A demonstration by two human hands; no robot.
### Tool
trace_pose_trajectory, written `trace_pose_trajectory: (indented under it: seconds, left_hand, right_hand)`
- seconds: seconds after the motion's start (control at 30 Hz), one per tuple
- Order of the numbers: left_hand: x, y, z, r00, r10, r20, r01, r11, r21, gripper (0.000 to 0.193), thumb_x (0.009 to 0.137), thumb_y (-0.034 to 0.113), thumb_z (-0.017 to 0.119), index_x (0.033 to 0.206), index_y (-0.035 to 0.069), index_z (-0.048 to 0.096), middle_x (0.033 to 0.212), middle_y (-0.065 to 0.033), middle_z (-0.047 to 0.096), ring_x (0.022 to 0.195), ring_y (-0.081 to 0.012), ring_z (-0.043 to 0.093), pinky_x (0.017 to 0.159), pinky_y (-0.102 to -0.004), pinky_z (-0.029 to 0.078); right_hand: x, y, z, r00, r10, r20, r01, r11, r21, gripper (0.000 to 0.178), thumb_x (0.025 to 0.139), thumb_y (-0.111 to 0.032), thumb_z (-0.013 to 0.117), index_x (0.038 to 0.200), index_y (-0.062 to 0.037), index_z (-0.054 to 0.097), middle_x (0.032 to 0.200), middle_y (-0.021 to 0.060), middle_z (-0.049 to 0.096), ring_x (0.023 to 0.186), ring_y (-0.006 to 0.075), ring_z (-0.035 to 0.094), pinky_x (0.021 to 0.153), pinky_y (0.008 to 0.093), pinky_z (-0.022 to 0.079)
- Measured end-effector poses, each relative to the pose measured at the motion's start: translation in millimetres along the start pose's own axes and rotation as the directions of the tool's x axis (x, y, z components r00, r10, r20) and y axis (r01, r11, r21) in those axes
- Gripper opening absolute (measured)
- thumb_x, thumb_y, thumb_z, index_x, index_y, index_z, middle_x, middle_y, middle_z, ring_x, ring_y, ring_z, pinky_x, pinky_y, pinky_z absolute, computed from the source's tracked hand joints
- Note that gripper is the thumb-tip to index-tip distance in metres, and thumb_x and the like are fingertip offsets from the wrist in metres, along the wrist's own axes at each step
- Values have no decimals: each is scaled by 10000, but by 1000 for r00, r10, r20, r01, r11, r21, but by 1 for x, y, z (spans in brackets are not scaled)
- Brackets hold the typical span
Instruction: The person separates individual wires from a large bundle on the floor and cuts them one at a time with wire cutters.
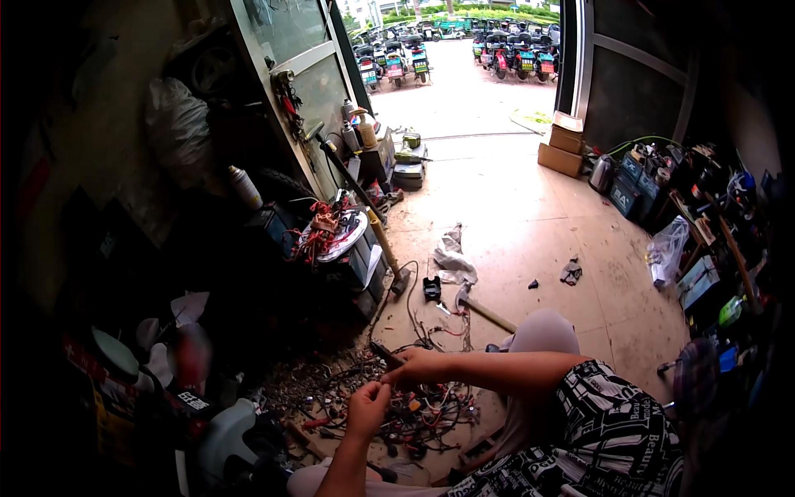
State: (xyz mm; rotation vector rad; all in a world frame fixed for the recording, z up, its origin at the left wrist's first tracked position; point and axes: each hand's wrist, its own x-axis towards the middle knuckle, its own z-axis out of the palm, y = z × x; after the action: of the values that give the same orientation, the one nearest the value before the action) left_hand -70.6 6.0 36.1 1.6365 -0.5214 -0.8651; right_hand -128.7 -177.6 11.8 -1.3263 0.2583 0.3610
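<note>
My right hand point(420, 365) is closed on a dark, narrow object point(385, 354) whose exact kind I cannot make out; it sticks out past the fingers toward the far left. Just below and to the left, my left hand point(369, 406) is closed in a pinch, its fingertips close to the right hand. What it pinches, if anything, is too small to see. Beneath both hands spreads a heap of tangled wires and small parts point(431, 418) on the floor. A dark cable point(383, 308) runs from near the right hand toward the far side.
Beyond the hands lie a hammer point(489, 315), a small black plastic part point(431, 288) and a crumpled whitish cloth or bag point(453, 255). A second long-handled hammer point(401, 282) rests at the left. Boxed batteries point(627, 195) line the right side. Scooters point(397, 62) stand outside the doorway.
</note>
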Motion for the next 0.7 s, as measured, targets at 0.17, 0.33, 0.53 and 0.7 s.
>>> trace_pose_trajectory:
  seconds: [0.17, 0.33, 0.53, 0.7]
  left_hand:
    - [-1, 12, 1, 999, 45, -26, -45, 999, -6, 240, 944, 185, 538, 738, 62, 546, 609, 51, 483, 522, -33, 394, 487, -214, 308]
    - [9, 16, 5, 996, 83, -27, -85, 992, -94, 222, 935, 152, 545, 730, 66, 546, 624, 52, 489, 558, -27, 406, 516, -207, 327]
    - [20, 16, 14, 966, 244, -82, -236, 967, 97, 237, 931, 149, 553, 726, 35, 521, 622, 52, 466, 570, -34, 383, 507, -231, 332]
    - [28, 6, 8, 959, 266, -92, -254, 959, 129, 253, 931, 162, 555, 722, 21, 532, 632, 42, 488, 600, -36, 406, 545, -227, 361]
  right_hand:
    - [-1, -4, 10, 987, -140, -85, 140, 990, -1, 207, 865, -234, 663, 825, -46, 586, 603, 4, 530, 493, 96, 468, 444, 256, 358]
    - [-20, -26, 24, 954, -193, -228, 203, 979, 23, 189, 901, -248, 617, 885, -60, 613, 684, -22, 547, 603, 72, 482, 527, 246, 394]
    - [-23, -21, 31, 928, -106, -357, 205, 946, 252, 238, 904, -270, 609, 767, -81, 559, 652, -38, 502, 580, 75, 456, 495, 245, 352]
    - [0, -7, 31, 918, 1, -397, 168, 906, 389, 231, 888, -265, 630, 761, -76, 593, 697, -6, 579, 593, 108, 527, 526, 255, 418]
